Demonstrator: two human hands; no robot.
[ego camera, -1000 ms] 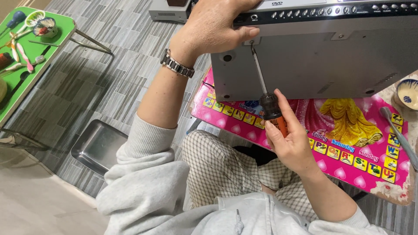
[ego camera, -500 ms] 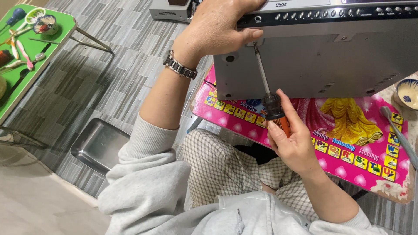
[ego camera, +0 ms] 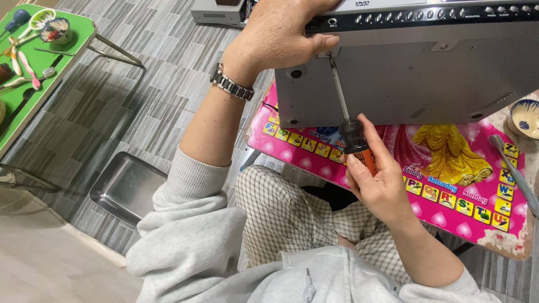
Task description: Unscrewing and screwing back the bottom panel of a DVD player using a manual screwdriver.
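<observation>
Screwdriver (ego camera: 352, 133) between both hands

left hand (ego camera: 283, 36) clamped, right hand (ego camera: 377, 182) fisted.

Matt grey metal player casing (ego camera: 404, 73), glossy pink plastic tabletop (ego camera: 449, 185), shiny steel tray (ego camera: 126, 185).

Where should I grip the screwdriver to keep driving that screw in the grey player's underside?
Grip the screwdriver by its black and orange handle, from below, as the right hand does. The thin shaft slants up to the screw near the player edge that the left hand steadies.
</observation>
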